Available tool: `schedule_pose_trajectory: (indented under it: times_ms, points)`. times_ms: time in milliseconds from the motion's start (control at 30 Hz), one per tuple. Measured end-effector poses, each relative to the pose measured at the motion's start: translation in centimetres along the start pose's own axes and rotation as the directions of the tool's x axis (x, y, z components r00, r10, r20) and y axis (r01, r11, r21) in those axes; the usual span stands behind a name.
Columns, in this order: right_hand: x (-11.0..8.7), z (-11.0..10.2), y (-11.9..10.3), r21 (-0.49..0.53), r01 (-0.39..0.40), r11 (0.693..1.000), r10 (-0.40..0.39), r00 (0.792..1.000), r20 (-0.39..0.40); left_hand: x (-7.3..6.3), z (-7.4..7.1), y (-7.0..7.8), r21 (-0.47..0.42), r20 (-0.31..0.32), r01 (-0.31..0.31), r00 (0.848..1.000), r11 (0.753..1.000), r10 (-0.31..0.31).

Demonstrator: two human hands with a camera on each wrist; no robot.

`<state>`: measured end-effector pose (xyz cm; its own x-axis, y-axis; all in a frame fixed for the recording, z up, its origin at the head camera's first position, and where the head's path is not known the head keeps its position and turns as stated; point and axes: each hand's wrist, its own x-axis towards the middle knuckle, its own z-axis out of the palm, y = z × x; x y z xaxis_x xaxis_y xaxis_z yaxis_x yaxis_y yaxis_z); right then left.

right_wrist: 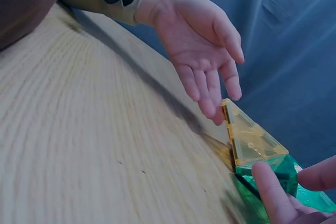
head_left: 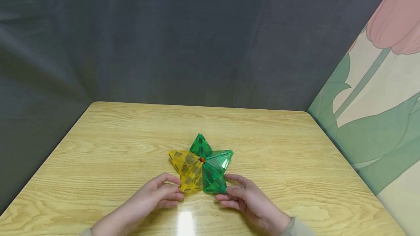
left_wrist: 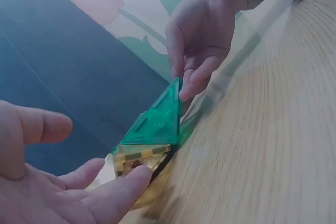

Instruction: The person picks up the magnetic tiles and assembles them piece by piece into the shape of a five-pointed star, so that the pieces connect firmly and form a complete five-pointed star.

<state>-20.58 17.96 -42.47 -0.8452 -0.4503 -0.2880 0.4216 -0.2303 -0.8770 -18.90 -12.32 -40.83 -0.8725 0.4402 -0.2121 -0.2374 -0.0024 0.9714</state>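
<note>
A star of translucent magnetic tiles point(head_left: 214, 177) stands raised on the table, yellow on its left side and green on its right and far points. A small orange-red spot marks its centre. My left hand point(head_left: 160, 192) is beside the yellow part, fingers loosely extended and touching or nearly touching its edge. In the right wrist view that left hand point(right_wrist: 202, 51) shows a spread palm, with fingertips by a yellow triangle point(right_wrist: 252, 137). My right hand point(head_left: 247, 199) pinches the near green point between thumb and fingers; the left wrist view shows it at the green tile's point(left_wrist: 157, 116) tip.
The wood-grain table point(head_left: 115, 148) extends around the star. A dark curtain point(head_left: 197, 39) hangs behind and to the left. On the right stands a panel point(head_left: 377, 101) painted with a pink tulip and green leaves.
</note>
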Motion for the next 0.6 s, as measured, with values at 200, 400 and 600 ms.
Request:
schedule_pose_trajectory:
  times_ms: [200,400,600]
  points:
    - [0.6,0.4,0.3,0.025,0.008,1.000,-0.008,1.000,-0.028,0.5,-0.7,-0.4,-0.073,0.007,-0.032,0.999,0.997,0.032]
    - [1.0,0.4,0.7,0.000,0.022,1.000,-0.022,0.999,-0.026,0.7,-1.0,-0.8,-0.097,0.015,-0.049,0.999,0.994,0.051]
    - [1.1,0.2,1.1,-0.040,0.035,0.999,-0.036,0.999,-0.030,0.5,-0.7,-0.9,-0.098,0.014,-0.054,0.998,0.994,0.055]
